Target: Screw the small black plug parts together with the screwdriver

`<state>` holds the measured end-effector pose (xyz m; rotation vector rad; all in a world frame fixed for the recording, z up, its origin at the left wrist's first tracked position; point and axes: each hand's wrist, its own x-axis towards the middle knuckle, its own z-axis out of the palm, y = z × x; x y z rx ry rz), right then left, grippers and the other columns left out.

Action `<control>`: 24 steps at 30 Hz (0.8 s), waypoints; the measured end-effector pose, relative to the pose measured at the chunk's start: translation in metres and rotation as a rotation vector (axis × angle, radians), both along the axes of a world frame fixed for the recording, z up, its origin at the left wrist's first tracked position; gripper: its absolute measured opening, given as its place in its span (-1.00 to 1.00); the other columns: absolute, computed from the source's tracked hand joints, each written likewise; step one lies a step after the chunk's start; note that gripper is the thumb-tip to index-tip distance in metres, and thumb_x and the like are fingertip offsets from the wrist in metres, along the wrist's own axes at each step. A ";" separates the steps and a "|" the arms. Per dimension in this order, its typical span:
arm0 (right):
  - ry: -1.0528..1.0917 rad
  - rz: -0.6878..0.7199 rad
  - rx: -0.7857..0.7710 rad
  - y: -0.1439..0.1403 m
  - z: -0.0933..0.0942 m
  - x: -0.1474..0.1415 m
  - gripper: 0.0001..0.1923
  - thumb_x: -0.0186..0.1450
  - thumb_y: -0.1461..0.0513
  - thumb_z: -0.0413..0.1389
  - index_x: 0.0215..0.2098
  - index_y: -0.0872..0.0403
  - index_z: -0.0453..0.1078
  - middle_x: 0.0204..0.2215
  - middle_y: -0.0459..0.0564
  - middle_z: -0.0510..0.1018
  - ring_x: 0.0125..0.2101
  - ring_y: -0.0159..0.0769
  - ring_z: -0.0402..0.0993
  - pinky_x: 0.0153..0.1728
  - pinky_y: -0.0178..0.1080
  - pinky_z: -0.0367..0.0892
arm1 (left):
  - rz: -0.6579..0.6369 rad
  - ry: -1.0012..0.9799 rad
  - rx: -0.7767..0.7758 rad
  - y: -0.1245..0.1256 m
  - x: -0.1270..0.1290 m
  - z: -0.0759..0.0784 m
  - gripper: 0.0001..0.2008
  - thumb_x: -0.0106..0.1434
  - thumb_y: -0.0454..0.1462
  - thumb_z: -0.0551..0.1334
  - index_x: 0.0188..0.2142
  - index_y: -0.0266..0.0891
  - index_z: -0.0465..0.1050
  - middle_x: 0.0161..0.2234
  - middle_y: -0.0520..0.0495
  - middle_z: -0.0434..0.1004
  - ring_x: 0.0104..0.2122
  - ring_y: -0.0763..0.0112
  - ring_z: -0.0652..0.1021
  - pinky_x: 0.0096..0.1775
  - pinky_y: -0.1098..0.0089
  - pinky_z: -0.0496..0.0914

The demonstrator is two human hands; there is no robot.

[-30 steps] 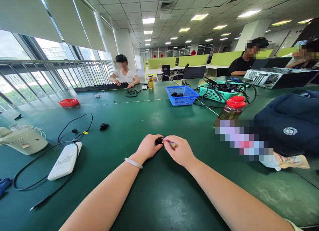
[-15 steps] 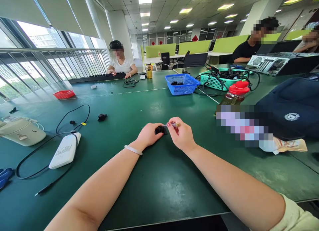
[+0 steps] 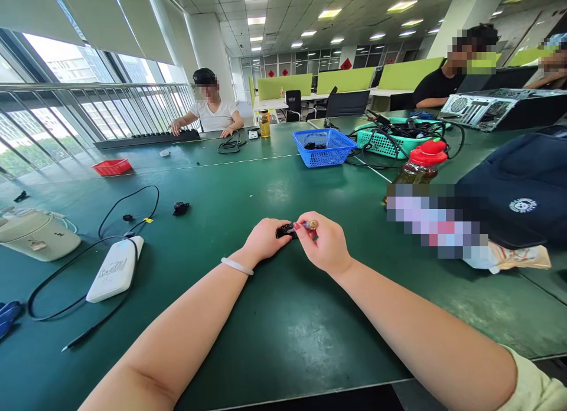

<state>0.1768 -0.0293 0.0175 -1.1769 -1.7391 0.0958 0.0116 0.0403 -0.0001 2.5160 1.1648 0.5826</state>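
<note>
My left hand [image 3: 263,238] is closed on a small black part [image 3: 284,230], holding it down against the green table [image 3: 305,346]. Its fine detail is too small to make out. Between the thumb and fingers of my right hand [image 3: 326,243] is a slim screwdriver [image 3: 312,225], its gold-coloured handle end pointing right. The tip reaches toward the black part; whether it touches is hidden by my fingers. Left of my hands lies a small black piece [image 3: 181,208].
A white power bank [image 3: 116,269] with a black cable lies at left, by a pale container [image 3: 39,234]. Ahead stand a blue basket [image 3: 324,148], a teal basket [image 3: 376,142] of cables and a red tray [image 3: 111,167]. A red-lidded bottle [image 3: 419,163] and dark bag [image 3: 518,186] are right.
My right hand and the screwdriver have shifted and turned slightly; my left hand stays on the black part. Across the table, a person's hand and the long black strip have moved left.
</note>
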 end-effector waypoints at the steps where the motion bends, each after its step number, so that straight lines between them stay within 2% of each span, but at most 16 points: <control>1: -0.005 -0.001 0.006 0.000 0.000 0.000 -0.74 0.36 0.11 -0.09 -0.40 0.02 0.31 -0.54 -0.08 0.43 -0.58 -0.37 0.27 -0.44 -0.30 0.25 | 0.004 0.002 0.003 0.000 0.000 0.000 -0.81 0.26 -0.20 0.19 -0.22 -0.14 0.57 -0.28 -0.02 0.62 -0.34 0.32 0.53 -0.29 0.39 0.35; 6: 0.003 -0.012 0.032 0.002 0.000 0.003 -0.76 0.37 0.15 -0.10 -0.40 0.03 0.30 -0.52 -0.08 0.43 -0.58 -0.38 0.27 -0.44 -0.30 0.24 | 0.045 0.033 -0.015 0.000 0.002 0.001 -0.80 0.24 -0.20 0.22 -0.18 -0.13 0.58 -0.23 -0.03 0.62 -0.29 0.30 0.54 -0.26 0.39 0.36; 18: 0.010 -0.001 0.113 0.005 -0.002 0.008 -0.82 0.37 0.22 -0.05 -0.38 0.05 0.31 -0.54 -0.12 0.44 -0.60 -0.42 0.27 -0.48 -0.34 0.23 | 0.028 0.010 -0.055 0.004 0.000 0.000 -0.74 0.23 -0.21 0.22 -0.10 -0.13 0.56 -0.22 -0.02 0.63 -0.29 0.31 0.55 -0.19 0.36 0.39; 21: -0.075 0.037 0.102 0.002 0.001 0.009 -0.83 0.35 0.24 -0.03 -0.37 0.06 0.35 -0.51 -0.10 0.47 -0.57 -0.41 0.30 -0.46 -0.34 0.22 | 0.022 -0.014 -0.050 0.004 0.000 -0.001 -0.74 0.23 -0.21 0.21 -0.10 -0.12 0.57 -0.21 -0.01 0.63 -0.27 0.31 0.56 -0.18 0.36 0.41; 24: -0.270 0.160 -0.003 -0.003 0.006 0.008 -0.89 0.32 0.25 0.06 -0.32 0.04 0.43 -0.47 -0.10 0.52 -0.51 -0.39 0.37 -0.43 -0.33 0.21 | 0.027 -0.009 -0.058 0.004 0.000 -0.001 -0.68 0.19 -0.23 0.23 -0.05 -0.13 0.56 -0.17 -0.04 0.63 -0.20 0.25 0.57 -0.13 0.34 0.42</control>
